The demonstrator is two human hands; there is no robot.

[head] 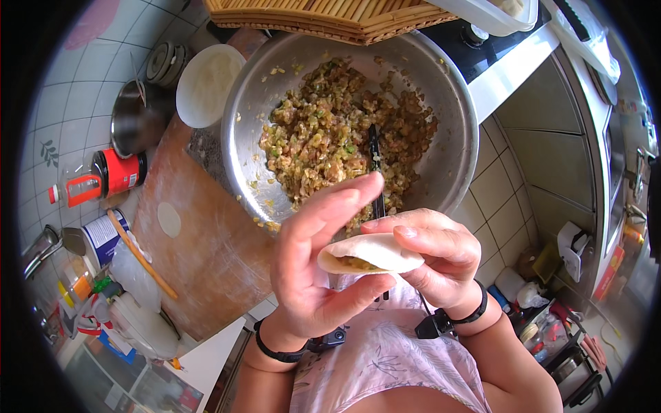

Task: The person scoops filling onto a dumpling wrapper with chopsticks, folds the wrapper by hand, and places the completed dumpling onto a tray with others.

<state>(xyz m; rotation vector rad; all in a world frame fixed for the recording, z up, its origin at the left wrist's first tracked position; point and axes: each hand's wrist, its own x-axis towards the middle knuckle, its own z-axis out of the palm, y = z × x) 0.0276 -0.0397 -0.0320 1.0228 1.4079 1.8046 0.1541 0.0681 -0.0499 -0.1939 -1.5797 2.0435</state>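
Between my two hands is a dumpling (369, 252), its wrapper folded over with filling showing at the open side towards me. My right hand (439, 248) pinches the wrapper's right end between thumb and fingers. On the other side, my left hand (320, 258) cups it, thumb along the lower edge and fingers raised. Just beyond them stands a large steel bowl (459, 170) of chopped filling (330, 134). A black utensil (375, 149) stands in the filling, its lower part hidden behind my hands. One round dough wrapper (169, 220) lies on the floured wooden board (217, 248).
A rolling pin (142, 254) lies along the board's left edge. Behind the board are a white bowl of flour (209, 85), a steel pot (137, 118) and a red-labelled plastic bottle (111, 175). A woven bamboo tray (335, 20) overhangs the steel bowl's far rim.
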